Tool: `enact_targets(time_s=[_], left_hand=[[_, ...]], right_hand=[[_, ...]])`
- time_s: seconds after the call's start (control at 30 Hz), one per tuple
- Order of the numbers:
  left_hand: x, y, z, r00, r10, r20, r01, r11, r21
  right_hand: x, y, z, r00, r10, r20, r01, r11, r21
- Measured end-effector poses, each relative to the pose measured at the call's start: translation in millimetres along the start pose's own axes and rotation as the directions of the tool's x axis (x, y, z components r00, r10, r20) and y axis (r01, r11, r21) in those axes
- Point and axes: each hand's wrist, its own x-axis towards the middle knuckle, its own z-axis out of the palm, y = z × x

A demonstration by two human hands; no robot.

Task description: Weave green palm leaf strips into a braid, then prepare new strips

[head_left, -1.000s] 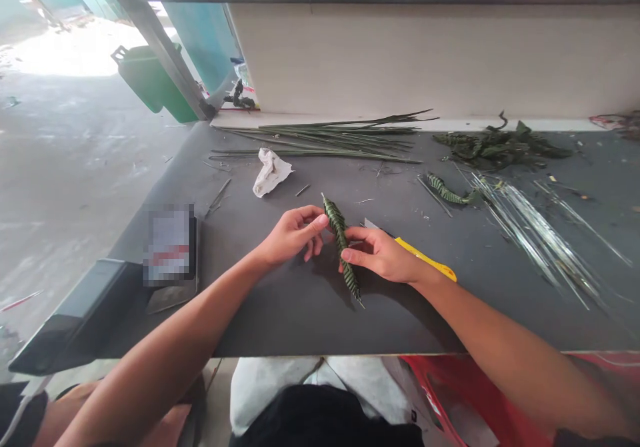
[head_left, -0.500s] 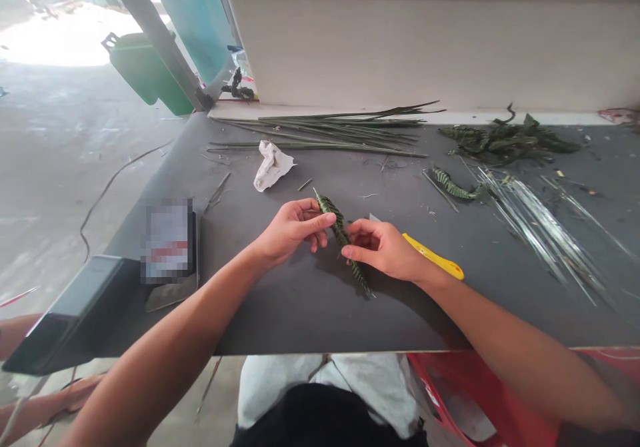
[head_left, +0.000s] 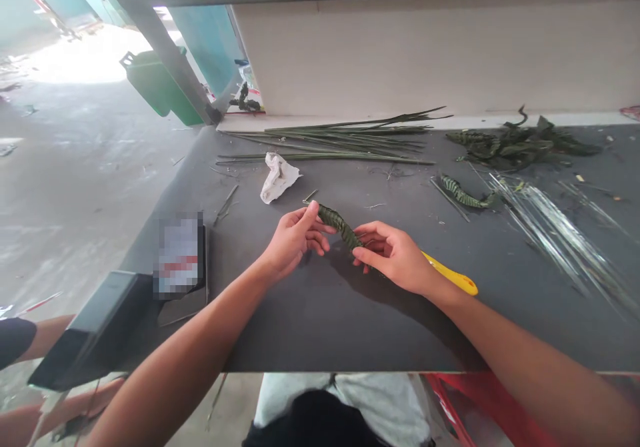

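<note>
A braided green leaf piece point(head_left: 338, 224) is held between my two hands above the grey table. My left hand point(head_left: 299, 237) pinches its upper left end between thumb and fingers, where a thin stem sticks out. Wrapped round its lower right end is my right hand point(head_left: 386, 250), which hides the tip. The yellow handle of a tool point(head_left: 453, 275) lies on the table, partly behind my right wrist. A crumpled white paper point(head_left: 279, 177) rests beyond my left hand.
Long green strips point(head_left: 340, 142) lie along the back. At the right are a leaf pile point(head_left: 525, 142), a curved braided piece point(head_left: 463, 194) and clear thin sticks point(head_left: 555, 234). A phone-like object point(head_left: 181, 257) sits left. Another person's arm point(head_left: 50, 336) shows at lower left.
The leaf piece has turned to a flatter slant, its lower end now inside my right hand. My left thumb has shifted to its upper end. The whole view has shifted slightly.
</note>
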Motion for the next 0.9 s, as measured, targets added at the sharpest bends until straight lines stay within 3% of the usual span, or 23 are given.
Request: enact_targets(time_s=[0.2,0.27,0.37,0.43,0.5,0.57,0.63,0.7,0.9], left_hand=[[-2.1,-2.0,4.0,1.000,-0.002,0.024,0.001,0.999,0.046],[-2.3,-4.1,5.1,0.999,0.032,-0.038,-0.030,0.998,0.056],[1.9,-6.1,-1.2,0.956,0.208,-0.207,-0.176,0.970,0.165],[5.8,-3.9,-10.3,0.874,0.438,-0.212,-0.332,0.855,0.398],[7.9,0.9,-19.5,0.762,0.647,-0.021,-0.472,0.576,0.667],[7.4,6.0,-25.4,0.686,0.689,0.235,-0.563,0.298,0.771],[5.1,8.5,-26.9,0.651,0.652,0.388,-0.608,0.143,0.781],[2.6,7.6,-25.7,0.651,0.609,0.453,-0.627,0.096,0.773],[1.8,2.6,-24.9,0.689,0.551,0.471,-0.633,0.141,0.761]], right_hand=[[-2.2,-1.5,-0.8,1.000,-0.015,-0.003,0.015,0.997,-0.073],[-4.1,-3.4,-1.4,0.999,-0.036,0.006,0.037,0.985,-0.166],[-6.3,-6.0,-3.5,0.993,-0.114,0.015,0.112,0.936,-0.333],[-6.6,-6.8,-5.2,0.981,-0.194,0.008,0.177,0.874,-0.453],[-6.3,-7.2,-6.5,0.965,-0.262,0.000,0.219,0.809,-0.546],[-5.8,-7.4,-7.0,0.958,-0.287,-0.005,0.231,0.781,-0.581],[-5.7,-7.2,-6.8,0.959,-0.282,-0.008,0.227,0.789,-0.571],[-5.7,-6.3,-6.5,0.964,-0.264,-0.020,0.212,0.814,-0.541],[-4.4,-1.0,-7.7,0.983,-0.172,-0.055,0.136,0.906,-0.401]])
